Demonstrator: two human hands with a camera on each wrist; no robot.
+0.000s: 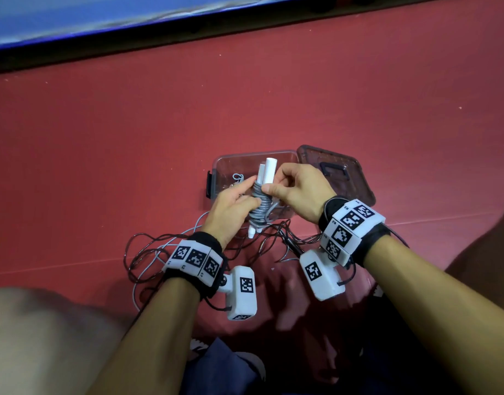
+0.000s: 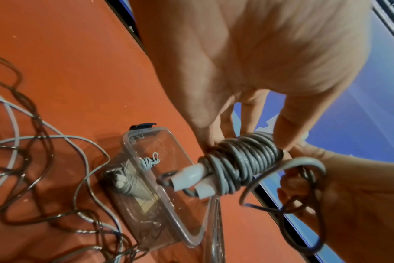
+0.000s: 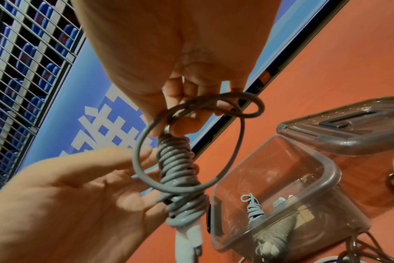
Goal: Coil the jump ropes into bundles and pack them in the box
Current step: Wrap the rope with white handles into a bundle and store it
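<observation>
A jump rope bundle (image 1: 260, 205), grey rope wound round two white handles, is held upright above the clear box (image 1: 225, 163). My left hand (image 1: 252, 192) holds the coil from the left, thumb on the front and fingers straight behind it. My right hand (image 1: 273, 183) pinches the top of the bundle with curled fingers. In the right wrist view a loose grey loop (image 3: 144, 142) rings the coil (image 3: 178, 169) below my right hand (image 3: 180, 115). The left wrist view shows the coil (image 2: 247, 160) under my left hand (image 2: 247, 138). Another coiled bundle (image 3: 254, 208) lies inside the box (image 3: 326, 170).
The box's tinted lid (image 1: 339, 172) lies open to its right on the red floor. Loose dark and grey ropes (image 1: 148, 252) sprawl tangled on the floor in front of the box, under my wrists. A blue-edged board (image 1: 74, 21) runs along the far side.
</observation>
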